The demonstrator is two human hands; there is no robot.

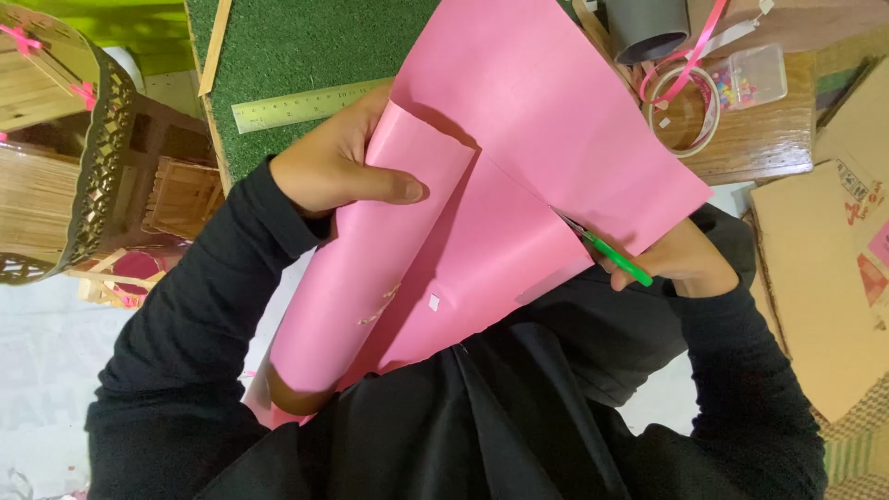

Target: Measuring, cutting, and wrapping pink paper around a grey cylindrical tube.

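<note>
A large pink paper sheet (519, 120) lies across my lap and the green mat, folded and partly cut along a line. My left hand (338, 162) grips the folded left flap, thumb pressed on top. My right hand (671, 259) holds green-handled scissors (611, 255), whose blades sit in the cut at the sheet's right edge. Both arms wear black sleeves.
A steel ruler (301, 105) lies on the green mat (296, 46). A tape roll (685, 116), pink ribbon, a small clear box of beads (755, 79) and a dark tube (648, 26) sit on the wooden board at top right. Cardboard (820, 278) lies right; stick-built models (56, 139) stand left.
</note>
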